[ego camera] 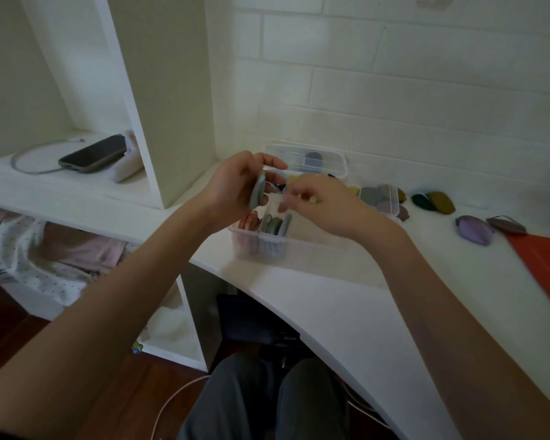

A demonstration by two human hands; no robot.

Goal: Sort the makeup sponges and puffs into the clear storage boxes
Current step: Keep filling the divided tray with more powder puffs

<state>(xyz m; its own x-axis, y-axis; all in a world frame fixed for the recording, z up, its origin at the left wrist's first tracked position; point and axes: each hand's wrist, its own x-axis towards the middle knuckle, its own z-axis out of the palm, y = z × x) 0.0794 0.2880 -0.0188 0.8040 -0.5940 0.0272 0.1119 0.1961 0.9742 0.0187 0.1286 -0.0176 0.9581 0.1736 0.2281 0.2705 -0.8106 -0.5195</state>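
Your knees (267,398) in grey trousers sit under the white desk (346,312), and above them your left hand (235,185) curls around 1 grey-green puff (257,192), held on edge over the clear divided box (267,246). Your right hand (321,204) hovers beside it with fingertips pinched together; whether they hold anything is unclear. More puffs stand in the box's compartments, and 4 loose ones (432,201) lie on the desk to the right.

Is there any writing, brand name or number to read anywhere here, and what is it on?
None can be read.
Dotted white fabric on the lower shelf: dark printed marks at its left edge, too blurred and cut off to read.
Phone on the upper shelf: dark screen, no text showing.
Clear storage box and the puff in the left hand: no label visible.
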